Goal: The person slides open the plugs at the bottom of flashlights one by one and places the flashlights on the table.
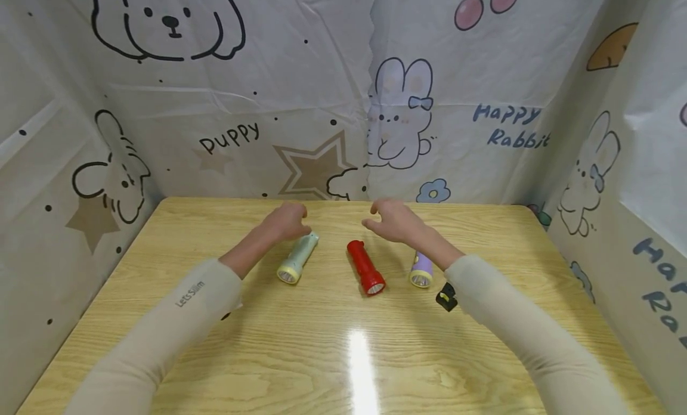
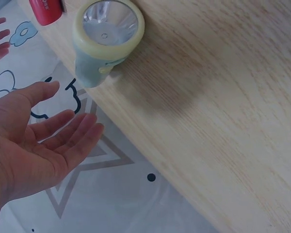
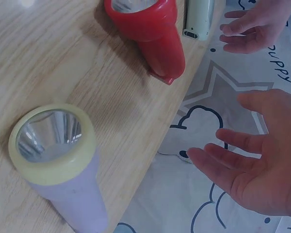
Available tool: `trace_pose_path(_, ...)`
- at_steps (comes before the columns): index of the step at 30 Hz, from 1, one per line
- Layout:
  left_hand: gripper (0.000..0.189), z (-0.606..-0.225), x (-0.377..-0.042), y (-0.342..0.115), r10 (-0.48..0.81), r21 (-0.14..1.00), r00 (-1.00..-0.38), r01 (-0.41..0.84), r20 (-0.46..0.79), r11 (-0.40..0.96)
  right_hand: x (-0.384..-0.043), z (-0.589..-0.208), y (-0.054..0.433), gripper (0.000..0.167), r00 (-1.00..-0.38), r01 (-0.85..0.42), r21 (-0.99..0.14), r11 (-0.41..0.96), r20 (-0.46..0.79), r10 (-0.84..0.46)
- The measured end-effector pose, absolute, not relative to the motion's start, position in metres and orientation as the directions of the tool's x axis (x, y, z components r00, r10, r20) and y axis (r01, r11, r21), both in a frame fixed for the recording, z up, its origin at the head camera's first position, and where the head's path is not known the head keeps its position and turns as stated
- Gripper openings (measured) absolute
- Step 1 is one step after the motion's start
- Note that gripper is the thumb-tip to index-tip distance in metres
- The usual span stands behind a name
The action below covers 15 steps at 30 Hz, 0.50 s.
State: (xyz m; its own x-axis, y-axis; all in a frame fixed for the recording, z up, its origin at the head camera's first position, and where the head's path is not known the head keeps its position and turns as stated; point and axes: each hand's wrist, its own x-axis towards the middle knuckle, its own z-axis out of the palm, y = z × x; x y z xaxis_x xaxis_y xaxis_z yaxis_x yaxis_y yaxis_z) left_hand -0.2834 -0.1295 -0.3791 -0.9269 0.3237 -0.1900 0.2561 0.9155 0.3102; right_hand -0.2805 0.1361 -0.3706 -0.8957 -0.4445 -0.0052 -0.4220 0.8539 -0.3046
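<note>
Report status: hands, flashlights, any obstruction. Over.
Left hand, right hand: both empty. Green flashlight, red flashlight, purple flashlight on table. Right wrist partly hides purple flashlight in head view.

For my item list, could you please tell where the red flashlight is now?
In the head view, the red flashlight lies on the table below and right of centre, between the green flashlight at left and the purple flashlight at right.

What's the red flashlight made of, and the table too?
The red flashlight looks like hard plastic, smooth and glossy with soft highlights. Its front bowl is silvery and reflective, maybe metal or coated plastic. The table seems to be wood or wood-print: it shows wavy grain, and a bright glare suggests a shiny finish.
</note>
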Motion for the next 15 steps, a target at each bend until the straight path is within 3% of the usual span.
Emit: trace_pose_path(15,0.049,-0.382,-0.279,-0.132,0.303,0.314,-0.930,0.230,-0.207,0.921,-0.281,-0.370,0.120,0.046,-0.888,-0.398,-0.406,0.823,-0.056,-0.457)
